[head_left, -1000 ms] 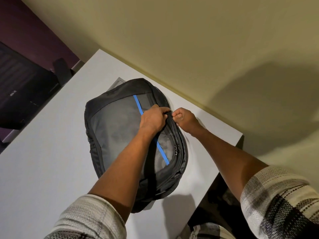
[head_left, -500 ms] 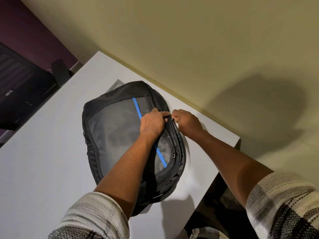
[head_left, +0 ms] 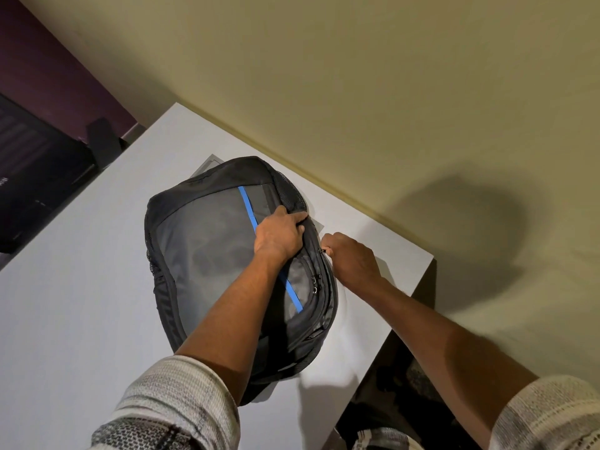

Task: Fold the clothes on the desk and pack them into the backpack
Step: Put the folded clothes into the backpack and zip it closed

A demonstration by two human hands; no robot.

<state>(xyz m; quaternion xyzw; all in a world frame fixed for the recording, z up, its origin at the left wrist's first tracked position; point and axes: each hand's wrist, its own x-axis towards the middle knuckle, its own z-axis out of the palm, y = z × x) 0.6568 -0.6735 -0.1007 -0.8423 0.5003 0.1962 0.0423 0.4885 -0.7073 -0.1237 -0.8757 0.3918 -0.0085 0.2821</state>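
A rounded grey-and-black fabric backpack [head_left: 207, 254], crossed by a narrow blue stripe [head_left: 250, 216] and edged with dark mesh, lies flat at the centre of the frame on a smooth white worktop [head_left: 81, 303]. The left hand [head_left: 279, 237] grips the bag's upper right rim, fingers curled over the fabric beside the zipper track. Just to its right, the right hand [head_left: 352, 258] pinches a small dark zipper pull [head_left: 322, 251] at the bag's edge; both forearms emerge from ribbed, pale knit sleeves [head_left: 175, 407].
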